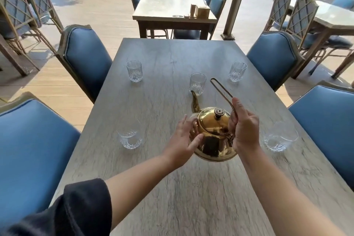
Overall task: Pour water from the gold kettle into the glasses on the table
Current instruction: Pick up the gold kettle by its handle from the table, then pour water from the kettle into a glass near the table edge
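Dark sleeve (72, 210) and bare forearms reach over the grey wood-grain counter (191, 197) to the polished gold metal kettle (214, 136) at its centre. Left hand (184, 136), fingers spread, steadies the body at nine o'clock; right hand (244, 128) is closed around the thin looped handle (222, 92) at three o'clock. Five cut-glass tumblers ring it; the nearest (197, 83) stands at twelve, just past the spout (195, 101). This looks like the pick-up step; next comes lifting and tipping the spout over that rim.
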